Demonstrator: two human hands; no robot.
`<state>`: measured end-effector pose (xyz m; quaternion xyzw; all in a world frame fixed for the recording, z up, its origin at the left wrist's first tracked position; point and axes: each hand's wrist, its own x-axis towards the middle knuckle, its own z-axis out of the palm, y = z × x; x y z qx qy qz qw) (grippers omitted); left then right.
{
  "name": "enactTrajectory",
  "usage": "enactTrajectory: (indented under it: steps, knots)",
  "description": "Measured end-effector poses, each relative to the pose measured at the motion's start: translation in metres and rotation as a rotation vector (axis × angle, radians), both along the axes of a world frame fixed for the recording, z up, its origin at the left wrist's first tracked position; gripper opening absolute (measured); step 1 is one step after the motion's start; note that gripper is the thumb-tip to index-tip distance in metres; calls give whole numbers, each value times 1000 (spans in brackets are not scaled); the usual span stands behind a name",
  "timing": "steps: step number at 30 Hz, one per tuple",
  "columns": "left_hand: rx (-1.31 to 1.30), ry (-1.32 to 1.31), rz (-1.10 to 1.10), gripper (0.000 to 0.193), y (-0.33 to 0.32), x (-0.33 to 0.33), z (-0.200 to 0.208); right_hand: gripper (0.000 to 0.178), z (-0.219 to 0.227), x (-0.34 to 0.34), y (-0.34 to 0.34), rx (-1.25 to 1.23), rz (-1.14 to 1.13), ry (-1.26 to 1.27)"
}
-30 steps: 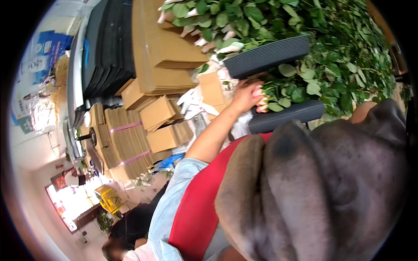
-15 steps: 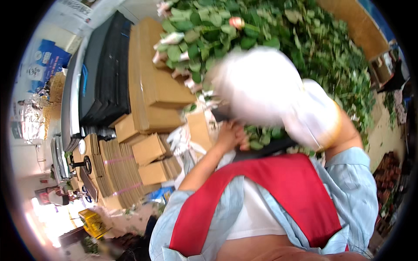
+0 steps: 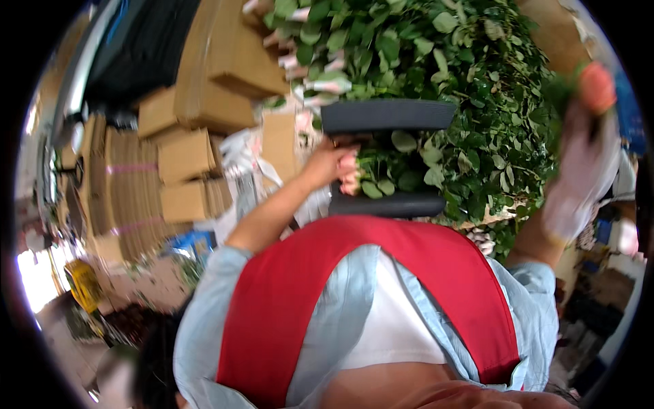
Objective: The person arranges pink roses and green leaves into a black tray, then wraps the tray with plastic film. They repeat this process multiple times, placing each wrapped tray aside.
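Observation:
My bare left hand [image 3: 323, 163] has its fingers curled against the heads of a few pink roses [image 3: 349, 174]. Those roses lie with their green leaves between two dark padded bars of a rack [image 3: 388, 116]. Off to the right, my right hand [image 3: 582, 170] is raised in a white glove, smeared by motion. A single coral-pink rose [image 3: 596, 88] shows at its fingers, its leaves blurred beside it. Beyond the rack spreads a large heap of leafy rose stems [image 3: 477, 88], with pale wrapped blooms [image 3: 327, 86] along its left edge.
Cardboard boxes [image 3: 184, 167] and bundled flat cardboard [image 3: 133, 184] stand at the left. Dark stacked sheets [image 3: 143, 54] rise behind them. A yellow crate [image 3: 83, 285] sits on the floor at lower left. White plastic wrapping [image 3: 238, 157] lies beside my left forearm.
My gloved right hand has swung from over the rack out to the right, where a rose now shows in it. My left hand stays by the rack. The view has shifted.

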<state>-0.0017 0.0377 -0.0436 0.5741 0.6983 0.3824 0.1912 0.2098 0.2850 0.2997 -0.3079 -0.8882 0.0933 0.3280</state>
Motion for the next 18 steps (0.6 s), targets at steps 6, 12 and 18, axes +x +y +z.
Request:
enactTrajectory:
  steps: [6,12,18]
  knots:
    - [-144,1,10,43,6,-1,0,8,-212,-63,-56,160,708,-581]
    - [1,79,36,48,-3,4,-6,24,-271,-84,-56,749,632,-367]
    - [-156,340,232,46,-11,28,20,30,-267,-88,-51,794,744,-434]
